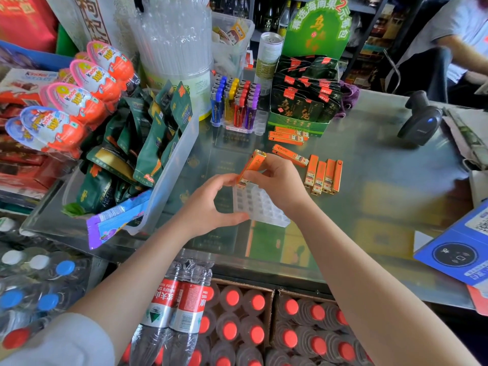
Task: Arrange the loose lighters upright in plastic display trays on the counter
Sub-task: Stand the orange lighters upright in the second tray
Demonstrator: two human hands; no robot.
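A clear plastic display tray (260, 207) with empty slots lies on the glass counter (369, 159) in front of me. My left hand (211, 204) grips the tray's near-left edge with thumb and fingers. My right hand (277, 180) holds an orange lighter (252, 165) tilted, its lower end at the tray's far-left corner slot. Several loose orange lighters (323, 177) lie flat to the right of the tray, one more orange lighter (290, 155) lies behind them, and a stack of orange lighters (287, 136) sits further back. A second tray of coloured lighters (235, 107) stands upright at the back.
A clear bin of green snack packets (148, 143) stands left of the tray. A green tea-packet display box (303, 101) is behind. A black barcode scanner (420, 120) sits at right, a blue payment sign (459, 249) at near right. Water bottles (171, 307) stand below the counter. A person sits at the far right.
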